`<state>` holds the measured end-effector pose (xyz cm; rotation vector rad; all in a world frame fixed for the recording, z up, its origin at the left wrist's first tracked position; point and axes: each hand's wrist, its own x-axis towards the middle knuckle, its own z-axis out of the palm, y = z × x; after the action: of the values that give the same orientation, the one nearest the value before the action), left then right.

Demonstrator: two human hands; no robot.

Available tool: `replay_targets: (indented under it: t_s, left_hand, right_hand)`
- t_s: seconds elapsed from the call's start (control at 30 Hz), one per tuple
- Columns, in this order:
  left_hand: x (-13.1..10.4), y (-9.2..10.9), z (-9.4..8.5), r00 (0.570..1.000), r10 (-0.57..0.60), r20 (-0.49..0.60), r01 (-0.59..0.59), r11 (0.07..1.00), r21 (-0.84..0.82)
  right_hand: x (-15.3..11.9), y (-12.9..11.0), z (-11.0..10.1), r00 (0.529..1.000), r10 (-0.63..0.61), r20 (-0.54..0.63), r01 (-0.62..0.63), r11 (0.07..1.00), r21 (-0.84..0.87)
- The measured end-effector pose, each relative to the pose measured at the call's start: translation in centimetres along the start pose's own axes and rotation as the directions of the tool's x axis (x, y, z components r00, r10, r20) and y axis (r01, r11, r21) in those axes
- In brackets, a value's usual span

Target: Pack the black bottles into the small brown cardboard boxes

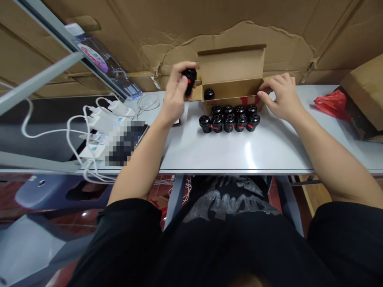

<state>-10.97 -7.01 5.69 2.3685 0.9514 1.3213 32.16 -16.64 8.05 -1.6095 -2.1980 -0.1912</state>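
My left hand (177,88) is closed around a black cylindrical part with a red mark (189,81), raised just left of an open cardboard box (233,89). Inside the box, at its left end, stands one black part (209,94). My right hand (279,93) rests at the box's right end, thumb and fingers at its corner. In front of the box, several black parts with red marks (229,123) stand upright in two rows on the white table (209,153).
Left on the table are white power strips with cables (103,119), a phone-like device (128,143) and a water bottle (104,59) behind a metal frame. A red plastic bag (332,104) and a larger cardboard box (369,87) sit at the right.
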Motion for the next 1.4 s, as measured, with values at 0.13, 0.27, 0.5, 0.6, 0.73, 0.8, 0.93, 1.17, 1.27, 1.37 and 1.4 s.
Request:
replay_targets:
  t_s: [0.13,0.27,0.5,0.6,0.73,0.8,0.93,1.17,1.27,1.37,1.4]
  left_hand:
    - [0.9,-1.4,-2.4,0.991,0.048,-0.126,-0.067,0.986,-0.155]
    - [1.1,-1.7,-2.5,0.982,0.022,-0.19,-0.064,0.974,-0.218]
    - [0.5,-1.7,-0.3,0.994,-0.04,-0.1,0.023,0.986,-0.165]
    - [0.2,-2.4,0.8,0.992,-0.002,-0.129,-0.022,0.982,-0.19]
    - [0.0,-3.2,1.8,0.997,-0.034,-0.073,0.016,0.973,-0.231]
    - [-0.1,-3.4,2.0,0.998,-0.036,-0.056,0.021,0.967,-0.254]
    - [-0.2,-2.9,2.0,1.0,0.018,-0.024,-0.023,0.971,-0.239]
    - [-0.5,-0.1,0.8,0.995,-0.098,0.0,0.098,0.995,0.011]
    - [0.5,0.8,-0.2,0.994,-0.112,0.015,0.111,0.992,0.068]
    - [2.2,2.1,-1.3,0.991,-0.066,0.113,0.05,0.989,0.141]
    - [2.8,2.6,-1.5,0.987,-0.051,0.152,0.025,0.985,0.171]
  right_hand:
    - [-0.3,-0.3,0.3,0.999,-0.022,-0.025,0.023,0.999,0.032]
    - [-0.4,-0.1,0.4,0.999,-0.027,-0.044,0.029,0.999,0.033]
    - [-0.3,0.1,0.9,0.991,-0.009,-0.131,0.021,0.996,0.089]
    - [-0.3,-0.1,0.9,0.99,0.012,-0.141,0.002,0.995,0.098]
    - [-0.4,-0.3,0.9,0.995,0.014,-0.099,-0.005,0.996,0.087]
    - [-0.4,-0.1,1.3,0.994,-0.003,-0.113,0.012,0.997,0.08]
    - [-0.2,0.5,2.2,0.987,-0.049,-0.153,0.062,0.995,0.08]
    - [-0.4,-0.3,1.5,0.993,-0.058,-0.103,0.068,0.993,0.093]
    - [-0.4,-0.7,1.1,0.993,-0.06,-0.097,0.071,0.99,0.12]
    - [-0.3,-0.6,1.1,0.993,-0.07,-0.094,0.083,0.987,0.135]
    - [-0.2,-0.5,1.2,0.993,-0.073,-0.092,0.085,0.987,0.136]
